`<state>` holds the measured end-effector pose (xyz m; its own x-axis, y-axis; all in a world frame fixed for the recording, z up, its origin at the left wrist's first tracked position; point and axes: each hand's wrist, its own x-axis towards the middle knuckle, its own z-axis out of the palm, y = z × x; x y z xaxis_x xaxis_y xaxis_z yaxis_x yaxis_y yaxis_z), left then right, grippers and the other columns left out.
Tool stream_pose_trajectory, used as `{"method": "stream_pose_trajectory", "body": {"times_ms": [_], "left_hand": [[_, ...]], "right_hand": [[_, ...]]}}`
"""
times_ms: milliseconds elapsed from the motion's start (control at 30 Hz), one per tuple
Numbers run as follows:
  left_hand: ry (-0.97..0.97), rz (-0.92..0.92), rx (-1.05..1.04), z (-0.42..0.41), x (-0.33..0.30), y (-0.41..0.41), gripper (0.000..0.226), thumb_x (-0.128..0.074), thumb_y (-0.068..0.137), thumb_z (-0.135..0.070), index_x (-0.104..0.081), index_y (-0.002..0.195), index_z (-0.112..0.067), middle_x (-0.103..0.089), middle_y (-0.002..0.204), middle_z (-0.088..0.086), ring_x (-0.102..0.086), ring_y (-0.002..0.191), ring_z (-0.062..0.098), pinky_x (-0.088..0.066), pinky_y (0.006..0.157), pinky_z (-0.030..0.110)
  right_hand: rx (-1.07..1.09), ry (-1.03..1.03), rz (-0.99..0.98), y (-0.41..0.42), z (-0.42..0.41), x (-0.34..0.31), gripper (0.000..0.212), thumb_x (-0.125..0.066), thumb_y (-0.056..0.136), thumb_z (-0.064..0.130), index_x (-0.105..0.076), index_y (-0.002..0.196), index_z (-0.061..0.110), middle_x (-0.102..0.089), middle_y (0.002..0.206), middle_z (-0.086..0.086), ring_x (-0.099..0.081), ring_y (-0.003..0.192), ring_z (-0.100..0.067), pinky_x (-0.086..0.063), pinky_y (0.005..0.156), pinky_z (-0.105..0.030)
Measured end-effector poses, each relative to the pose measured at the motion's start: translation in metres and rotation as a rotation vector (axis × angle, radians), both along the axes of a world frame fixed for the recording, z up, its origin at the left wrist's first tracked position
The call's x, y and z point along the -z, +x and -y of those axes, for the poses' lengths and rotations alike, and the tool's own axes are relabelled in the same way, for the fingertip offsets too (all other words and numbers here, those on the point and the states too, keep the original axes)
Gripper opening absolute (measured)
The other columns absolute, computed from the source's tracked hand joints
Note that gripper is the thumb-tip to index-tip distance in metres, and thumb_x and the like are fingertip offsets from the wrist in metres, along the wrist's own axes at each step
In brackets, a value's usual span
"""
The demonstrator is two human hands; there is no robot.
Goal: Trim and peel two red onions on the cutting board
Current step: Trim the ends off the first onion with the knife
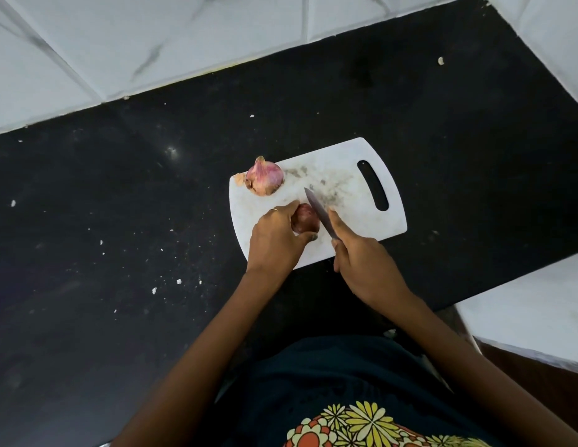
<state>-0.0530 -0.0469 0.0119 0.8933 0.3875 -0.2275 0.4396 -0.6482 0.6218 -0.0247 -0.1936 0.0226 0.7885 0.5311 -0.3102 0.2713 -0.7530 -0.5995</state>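
Note:
A white cutting board (352,201) with a handle slot lies on the black counter. A red onion (264,177) in its papery skin sits at the board's far left corner. A second, darker red onion (305,219) lies near the board's front. My left hand (276,240) grips it, fingers curled over its left side and thumb below. My right hand (361,259) holds a knife (318,209), index finger stretched along the blade's spine. The blade rests against the right end of the held onion, tip pointing away from me.
The black counter (119,221) is dotted with small white crumbs. White marble-patterned tiles (152,43) rise behind it and at the right. A small pale scrap (440,61) lies near the back right. A white surface (539,311) adjoins the counter at lower right.

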Motion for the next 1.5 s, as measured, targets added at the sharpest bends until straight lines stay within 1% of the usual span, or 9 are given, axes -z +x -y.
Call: {"method": "stream_pose_trajectory", "body": {"times_ms": [67, 167, 433, 633, 767, 967, 1233, 1433, 1500], "left_hand": [[0.01, -0.003, 0.011, 0.0, 0.0, 0.0, 0.053, -0.078, 0.078, -0.031, -0.06, 0.125, -0.017, -0.067, 0.118, 0.006, -0.061, 0.104, 0.022, -0.046, 0.09, 0.031], [0.018, -0.001, 0.013, -0.001, 0.001, 0.001, 0.047, -0.078, 0.077, -0.03, -0.063, 0.119, -0.016, -0.068, 0.111, 0.006, -0.063, 0.098, 0.023, -0.048, 0.084, 0.033], [0.113, -0.064, 0.05, 0.001, 0.004, 0.006, 0.037, -0.072, 0.082, -0.032, -0.061, 0.113, -0.014, -0.064, 0.104, 0.008, -0.059, 0.092, 0.025, -0.035, 0.069, 0.027], [0.118, -0.062, 0.057, -0.001, 0.004, 0.008, 0.033, -0.07, 0.084, -0.03, -0.061, 0.11, -0.013, -0.062, 0.1, 0.009, -0.058, 0.089, 0.025, -0.034, 0.067, 0.027], [0.121, -0.048, 0.063, -0.001, 0.004, 0.009, 0.032, -0.069, 0.084, -0.031, -0.061, 0.109, -0.013, -0.062, 0.1, 0.009, -0.058, 0.088, 0.026, -0.034, 0.067, 0.027], [0.116, -0.045, 0.044, 0.002, 0.005, 0.006, 0.036, -0.069, 0.083, -0.03, -0.059, 0.113, -0.014, -0.062, 0.101, 0.009, -0.058, 0.09, 0.028, -0.038, 0.068, 0.03], [0.102, -0.029, 0.02, 0.004, 0.003, 0.006, 0.028, -0.067, 0.085, -0.03, -0.059, 0.105, -0.012, -0.059, 0.098, 0.009, -0.057, 0.088, 0.027, -0.032, 0.067, 0.028], [0.125, -0.035, 0.046, 0.002, 0.003, 0.005, 0.038, -0.067, 0.085, -0.029, -0.058, 0.118, -0.013, -0.06, 0.104, 0.011, -0.057, 0.095, 0.03, -0.038, 0.071, 0.03], [0.118, -0.026, 0.037, 0.003, 0.004, 0.006, 0.034, -0.066, 0.085, -0.03, -0.059, 0.114, -0.013, -0.06, 0.102, 0.011, -0.057, 0.093, 0.029, -0.036, 0.069, 0.029]], "right_hand": [[-0.023, -0.044, 0.026, -0.001, -0.001, -0.001, 0.056, -0.036, 0.102, 0.019, -0.013, 0.153, 0.028, -0.061, 0.072, -0.007, -0.06, 0.068, -0.022, -0.052, 0.066, -0.04], [-0.065, -0.135, 0.085, -0.001, -0.003, -0.003, 0.061, -0.037, 0.102, 0.014, -0.006, 0.153, 0.028, -0.042, 0.062, 0.002, -0.05, 0.062, -0.019, -0.037, 0.057, -0.032], [-0.116, -0.321, 0.129, -0.004, -0.009, -0.008, 0.077, -0.039, 0.095, 0.005, 0.008, 0.152, 0.028, -0.034, 0.063, 0.002, -0.035, 0.054, -0.011, -0.033, 0.058, -0.031], [-0.134, -0.368, 0.16, -0.004, -0.014, -0.007, 0.079, -0.041, 0.093, 0.003, 0.008, 0.152, 0.024, -0.044, 0.076, -0.003, -0.048, 0.069, -0.02, -0.039, 0.06, -0.033], [-0.136, -0.373, 0.185, -0.004, -0.014, -0.006, 0.079, -0.041, 0.093, 0.003, 0.008, 0.152, 0.024, -0.036, 0.068, 0.0, -0.046, 0.067, -0.019, -0.038, 0.059, -0.033], [-0.167, -0.389, 0.204, -0.002, -0.011, -0.008, 0.08, -0.041, 0.093, 0.003, 0.008, 0.152, 0.025, -0.036, 0.067, 0.0, -0.045, 0.068, -0.019, -0.036, 0.059, -0.033], [-0.172, -0.391, 0.217, 0.0, -0.017, -0.007, 0.079, -0.042, 0.093, 0.003, 0.006, 0.153, 0.022, -0.031, 0.065, 0.001, -0.043, 0.067, -0.019, -0.035, 0.059, -0.033], [-0.194, -0.397, 0.208, -0.005, -0.003, -0.013, 0.081, -0.044, 0.094, 0.007, 0.009, 0.152, 0.026, -0.04, 0.072, -0.001, -0.047, 0.069, -0.02, -0.037, 0.06, -0.033], [-0.189, -0.404, 0.211, -0.004, -0.006, -0.013, 0.08, -0.044, 0.094, 0.007, 0.008, 0.152, 0.024, -0.039, 0.07, -0.001, -0.046, 0.069, -0.02, -0.036, 0.06, -0.033]]}}
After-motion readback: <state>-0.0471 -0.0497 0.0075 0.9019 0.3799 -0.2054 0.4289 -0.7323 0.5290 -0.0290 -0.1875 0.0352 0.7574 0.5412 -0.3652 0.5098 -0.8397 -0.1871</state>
